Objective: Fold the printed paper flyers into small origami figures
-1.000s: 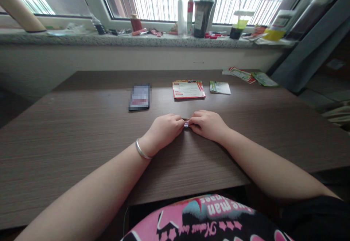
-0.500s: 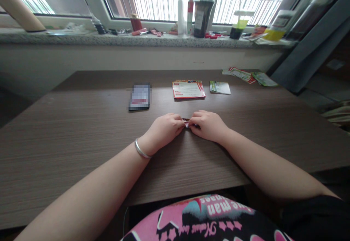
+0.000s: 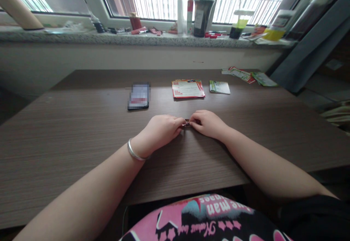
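Note:
Between my fingertips, just over the middle of the brown table, is a small dark, shiny strip (image 3: 187,123), most of it covered by my fingers; I cannot make out its exact kind. My left hand (image 3: 166,127), with a silver bangle on its wrist, pinches the strip's left end. From the other side my right hand (image 3: 207,123) is closed on the right end, its fingers curled. A stack of red-and-white printed cards (image 3: 188,89) lies beyond my hands, with a smaller stack of green-and-white cards (image 3: 219,87) to its right.
A phone (image 3: 139,96) with a blurred screen lies at the left on the table (image 3: 68,135). Loose printed cards (image 3: 243,74) spread at the far right corner. Along the stone windowsill (image 3: 158,41) stand a dark lidded cup (image 3: 203,16), bottles and small items.
My left hand has shifted slightly, its wrist moving left and its fingers flattening over the strip. My right hand stays nearly in place, still gripping the other end.

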A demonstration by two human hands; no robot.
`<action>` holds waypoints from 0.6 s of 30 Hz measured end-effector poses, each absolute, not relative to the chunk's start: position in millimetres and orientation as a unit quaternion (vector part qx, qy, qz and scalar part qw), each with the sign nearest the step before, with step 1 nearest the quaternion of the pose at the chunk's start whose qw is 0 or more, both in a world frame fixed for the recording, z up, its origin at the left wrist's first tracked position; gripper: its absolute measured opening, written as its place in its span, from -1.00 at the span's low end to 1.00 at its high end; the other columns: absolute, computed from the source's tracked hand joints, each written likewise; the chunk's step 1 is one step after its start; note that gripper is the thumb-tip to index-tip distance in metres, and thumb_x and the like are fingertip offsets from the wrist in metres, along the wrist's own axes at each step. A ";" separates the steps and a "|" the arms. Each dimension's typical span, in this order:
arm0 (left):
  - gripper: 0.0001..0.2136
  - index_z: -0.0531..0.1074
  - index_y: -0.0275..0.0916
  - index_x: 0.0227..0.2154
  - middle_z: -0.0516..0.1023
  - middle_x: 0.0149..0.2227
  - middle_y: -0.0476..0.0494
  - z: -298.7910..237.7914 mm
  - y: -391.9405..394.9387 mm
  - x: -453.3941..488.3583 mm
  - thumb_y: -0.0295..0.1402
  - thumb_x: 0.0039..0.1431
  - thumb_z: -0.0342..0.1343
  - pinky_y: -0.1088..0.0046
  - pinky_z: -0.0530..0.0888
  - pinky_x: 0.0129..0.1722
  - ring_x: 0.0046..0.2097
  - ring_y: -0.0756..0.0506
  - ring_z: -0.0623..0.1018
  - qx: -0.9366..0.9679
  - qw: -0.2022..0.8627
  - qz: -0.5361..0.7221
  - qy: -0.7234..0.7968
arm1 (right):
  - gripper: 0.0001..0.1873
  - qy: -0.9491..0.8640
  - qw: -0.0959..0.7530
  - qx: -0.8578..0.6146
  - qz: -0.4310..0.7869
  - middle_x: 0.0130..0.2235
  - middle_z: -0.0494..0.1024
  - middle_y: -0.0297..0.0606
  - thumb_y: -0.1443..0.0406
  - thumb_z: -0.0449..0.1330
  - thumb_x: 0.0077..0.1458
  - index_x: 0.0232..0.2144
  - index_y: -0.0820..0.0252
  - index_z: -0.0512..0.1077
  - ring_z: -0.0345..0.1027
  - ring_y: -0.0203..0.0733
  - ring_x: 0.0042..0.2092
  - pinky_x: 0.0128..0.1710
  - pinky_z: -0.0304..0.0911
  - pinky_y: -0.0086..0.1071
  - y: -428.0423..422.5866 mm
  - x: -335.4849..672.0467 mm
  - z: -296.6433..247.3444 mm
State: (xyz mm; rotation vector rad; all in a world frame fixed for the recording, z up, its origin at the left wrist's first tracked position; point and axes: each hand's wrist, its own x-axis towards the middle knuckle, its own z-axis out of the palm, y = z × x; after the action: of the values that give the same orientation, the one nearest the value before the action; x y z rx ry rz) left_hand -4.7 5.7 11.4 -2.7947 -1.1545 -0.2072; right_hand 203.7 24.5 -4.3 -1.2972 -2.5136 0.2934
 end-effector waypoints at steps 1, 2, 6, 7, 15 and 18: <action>-0.83 0.48 -0.18 -0.17 0.61 -0.28 -0.10 11.9 4.9 -4.8 -0.35 0.25 0.02 0.46 0.44 -0.31 -0.24 -0.10 0.59 -0.921 0.058 -0.068 -0.378 | -0.84 -0.874 0.146 -0.452 0.102 -0.37 0.52 -0.25 0.31 0.11 0.14 -0.39 0.20 0.49 0.32 -0.23 -0.30 -0.28 0.13 -0.41 25.0 203.6 -4.3; -0.82 0.47 -0.17 -0.16 0.60 -0.27 -0.09 12.3 4.2 -4.9 -0.35 0.25 0.03 0.46 0.43 -0.32 -0.24 -0.10 0.59 -0.924 0.060 -0.068 -0.372 | -0.84 -0.874 0.144 -0.454 0.101 -0.37 0.52 -0.25 0.31 0.11 0.14 -0.39 0.21 0.49 0.32 -0.23 -0.30 -0.28 0.13 -0.41 25.4 203.6 -4.4; -0.78 0.46 -0.14 -0.09 0.59 -0.26 -0.07 13.3 1.6 -4.8 -0.39 0.27 -0.01 0.45 0.43 -0.31 -0.25 -0.09 0.59 -0.933 0.069 -0.059 -0.349 | -0.82 -0.876 0.132 -0.456 0.091 -0.34 0.53 -0.21 0.30 0.10 0.16 -0.36 0.22 0.50 0.33 -0.21 -0.27 -0.26 0.12 -0.40 26.3 203.8 -5.3; -0.77 0.45 -0.14 -0.08 0.58 -0.26 -0.08 13.4 1.1 -4.7 -0.39 0.27 -0.02 0.45 0.42 -0.30 -0.25 -0.08 0.59 -0.934 0.071 -0.056 -0.346 | -0.82 -0.875 0.131 -0.457 0.091 -0.33 0.53 -0.20 0.30 0.10 0.17 -0.35 0.22 0.50 0.33 -0.20 -0.27 -0.25 0.12 -0.39 26.4 204.0 -5.6; -0.78 0.45 -0.17 -0.08 0.57 -0.23 -0.11 15.2 0.5 -4.0 -0.39 0.30 -0.04 0.44 0.42 -0.29 -0.23 -0.08 0.58 -0.938 0.074 -0.037 -0.337 | -0.89 -0.856 0.161 -0.472 0.134 -0.40 0.51 -0.27 0.34 0.15 0.11 -0.38 0.23 0.49 0.28 -0.27 -0.36 -0.35 0.09 -0.44 25.8 204.9 -5.4; -0.79 0.44 -0.19 -0.09 0.57 -0.23 -0.12 15.4 0.8 -4.5 -0.39 0.30 -0.04 0.44 0.42 -0.28 -0.23 -0.08 0.57 -0.940 0.076 -0.037 -0.331 | -0.92 -0.849 0.174 -0.475 0.153 -0.42 0.50 -0.31 0.34 0.16 0.08 -0.37 0.21 0.47 0.27 -0.30 -0.39 -0.38 0.09 -0.45 25.7 204.9 -5.9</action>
State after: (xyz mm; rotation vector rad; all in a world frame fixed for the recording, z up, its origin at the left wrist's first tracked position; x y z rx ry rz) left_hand -4.5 0.8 15.4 -2.8187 -0.9922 -0.1106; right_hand 204.9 25.7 -5.9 -1.3460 -2.4073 0.4343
